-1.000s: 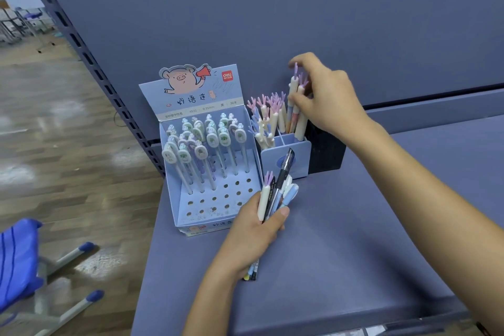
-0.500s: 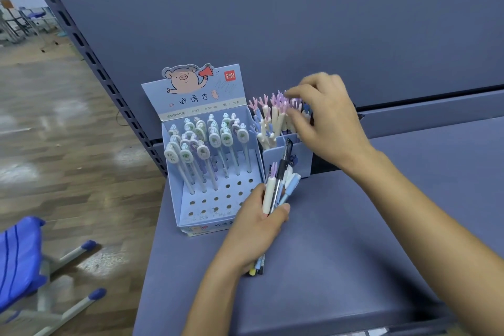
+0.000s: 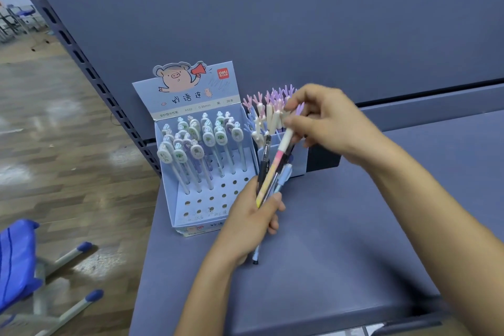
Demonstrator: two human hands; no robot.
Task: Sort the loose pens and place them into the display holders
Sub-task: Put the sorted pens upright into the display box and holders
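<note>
Here the pink-and-yellow pen point(image 3: 275, 168) is pinched at its top by the right hand point(image 3: 327, 128), its long axis slanted down into the bundle point(image 3: 263, 170) gripped by the left hand point(image 3: 249, 222); the blue cup point(image 3: 299, 163) is seen just beyond, nearest the right hand.

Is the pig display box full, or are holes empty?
Partly full: pens stand in the back rows of the pig display box; front-row holes are bare.

Bare left hand point(image 3: 251, 215) and bare right hand point(image 3: 327, 123). Behind them, left forearm point(image 3: 207, 289) and right forearm point(image 3: 436, 213), uncovered to the frame's edge. Short nail on left thumb.
</note>
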